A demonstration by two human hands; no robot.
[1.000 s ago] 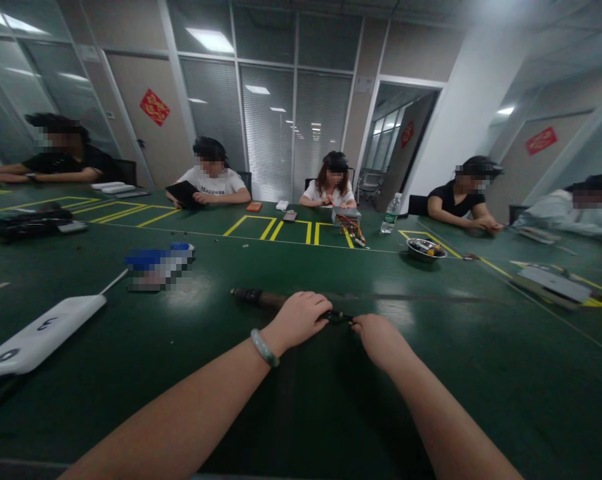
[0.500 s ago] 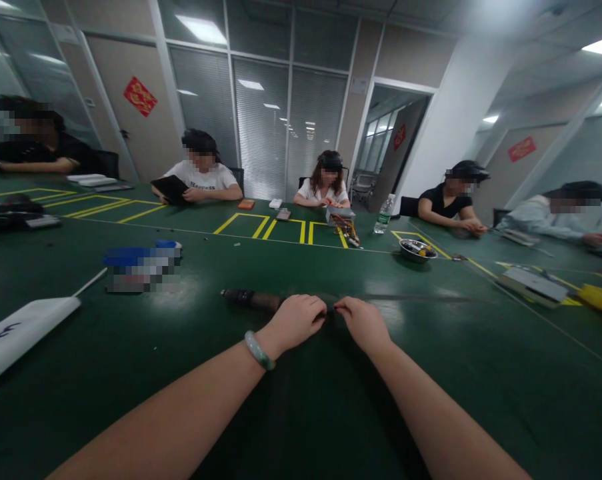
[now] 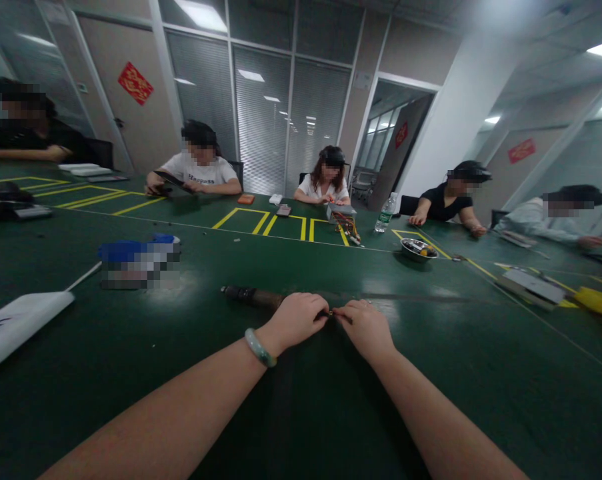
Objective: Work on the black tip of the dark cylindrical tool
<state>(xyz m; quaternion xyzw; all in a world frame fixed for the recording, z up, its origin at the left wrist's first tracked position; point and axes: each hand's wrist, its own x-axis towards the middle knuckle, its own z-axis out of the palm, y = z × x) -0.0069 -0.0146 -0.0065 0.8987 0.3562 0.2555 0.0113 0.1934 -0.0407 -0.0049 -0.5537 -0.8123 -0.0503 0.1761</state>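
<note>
Head camera is looking down a long green workbench (image 3: 481, 407), and the person's left hand (image 3: 294, 323), wearing a pale jade bangle (image 3: 259, 347), is curling its fingers (image 3: 305, 310) closed on a tiny black piece (image 3: 329, 313). The right hand (image 3: 363, 328) is pinching that same piece from the other side, its fingertips (image 3: 345, 311) nearly meeting the left's. A dark tubular handle (image 3: 253, 297) is lying on the bench, running in behind the left hand. Farther off, a steel bowl (image 3: 419, 249) and a plastic water bottle (image 3: 386, 212) are standing near yellow tape lines (image 3: 241, 217), while a co-worker in a white T-shirt (image 3: 201, 170) is sitting across the bench, with others along it.
</note>
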